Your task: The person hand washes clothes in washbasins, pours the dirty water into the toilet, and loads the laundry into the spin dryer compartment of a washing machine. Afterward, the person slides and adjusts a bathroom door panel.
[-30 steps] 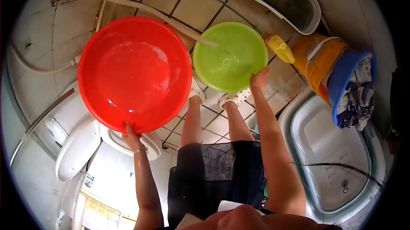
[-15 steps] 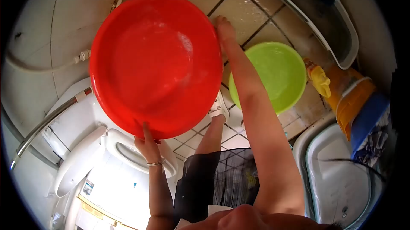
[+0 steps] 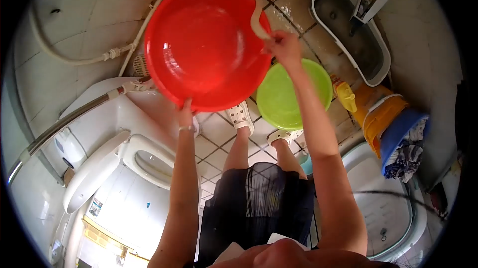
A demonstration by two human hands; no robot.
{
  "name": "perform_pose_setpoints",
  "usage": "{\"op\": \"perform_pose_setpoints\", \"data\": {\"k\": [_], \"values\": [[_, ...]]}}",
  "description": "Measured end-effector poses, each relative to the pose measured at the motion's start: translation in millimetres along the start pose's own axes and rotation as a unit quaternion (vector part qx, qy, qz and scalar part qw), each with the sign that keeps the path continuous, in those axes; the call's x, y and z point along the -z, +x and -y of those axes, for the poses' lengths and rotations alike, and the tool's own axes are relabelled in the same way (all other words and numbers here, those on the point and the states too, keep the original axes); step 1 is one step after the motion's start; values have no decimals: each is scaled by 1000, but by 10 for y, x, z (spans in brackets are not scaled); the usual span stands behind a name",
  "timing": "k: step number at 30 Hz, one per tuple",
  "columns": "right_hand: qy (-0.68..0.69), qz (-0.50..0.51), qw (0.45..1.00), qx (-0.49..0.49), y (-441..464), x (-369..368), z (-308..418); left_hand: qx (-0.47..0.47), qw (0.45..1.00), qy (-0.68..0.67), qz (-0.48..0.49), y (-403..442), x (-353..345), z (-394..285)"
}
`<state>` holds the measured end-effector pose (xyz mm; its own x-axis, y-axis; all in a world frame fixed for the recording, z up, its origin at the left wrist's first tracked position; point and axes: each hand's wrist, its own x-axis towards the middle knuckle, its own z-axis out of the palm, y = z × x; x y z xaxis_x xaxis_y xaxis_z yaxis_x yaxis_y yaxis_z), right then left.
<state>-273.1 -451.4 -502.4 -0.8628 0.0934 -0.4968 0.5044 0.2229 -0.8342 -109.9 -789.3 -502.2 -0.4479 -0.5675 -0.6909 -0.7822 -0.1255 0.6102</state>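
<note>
A large red basin (image 3: pixel 199 49) is held up at the upper middle of the view. My left hand (image 3: pixel 184 113) is closed on its near rim. At the basin's right edge, my right hand (image 3: pixel 285 48) is closed around the end of a beige hose (image 3: pixel 256 19). That hose curves down from the top of the view across the basin's right side. Whether water runs from it, I cannot tell. Below my right forearm a light green basin (image 3: pixel 284 96) stands on the tiled floor.
Left are a toilet (image 3: pixel 144 161) and a metal rail (image 3: pixel 74 113). Right stand a mop bucket (image 3: pixel 343 34), a yellow bottle (image 3: pixel 344 96), an orange bucket (image 3: pixel 381 118), a blue basin with cloth (image 3: pixel 406 143) and a white tub (image 3: pixel 383 213). My feet in clogs (image 3: pixel 240 117) are on the tiles.
My right hand has gone from the red basin's right rim to the hose, which now lies across the basin's edge. The red basin appears higher and further right in view.
</note>
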Motion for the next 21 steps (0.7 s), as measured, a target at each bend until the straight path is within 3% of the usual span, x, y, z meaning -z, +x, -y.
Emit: {"op": "perform_pose_setpoints", "data": {"k": [2, 4, 5, 7, 8, 10, 12, 13, 15, 17, 20, 21], "values": [[192, 42, 980, -25, -140, -309, -172, 56, 994, -31, 85, 220, -279, 22], [82, 26, 996, -34, -396, -546, -68, 155, 979, -7, 131, 375, -617, 46], [70, 12, 996, -49, -484, -660, -12, 80, 963, 221, 132, 666, -704, 293], [53, -1, 994, -97, -545, -858, -196, -81, 800, 591, 63, 906, -898, 363], [-29, -22, 995, -94, -521, -939, -371, -350, 780, 518, 28, 352, -876, -527], [-194, -68, 975, -81, -437, -1002, -639, -528, 760, 380, 10, -112, -964, -1880], [-181, -85, 976, -83, -416, -1002, -846, -671, 652, 351, -36, -212, -942, -2935], [-181, -75, 977, -90, -360, -1029, -1042, -739, 573, 354, -7, -154, -934, -3443], [-195, -78, 975, -75, -290, -1154, -1311, -711, 612, 322, 127, 154, -963, -4083], [-229, -102, 968, -32, -267, -1197, -1493, -693, 524, 476, 134, 414, -847, -4664], [-192, -93, 976, -39, -352, -1135, -1336, -665, 439, 521, 306, 510, -954, -5058], [-195, -99, 975, -27, -376, -1127, -1276, -711, 408, 507, 266, 430, -1053, -5072]]}}
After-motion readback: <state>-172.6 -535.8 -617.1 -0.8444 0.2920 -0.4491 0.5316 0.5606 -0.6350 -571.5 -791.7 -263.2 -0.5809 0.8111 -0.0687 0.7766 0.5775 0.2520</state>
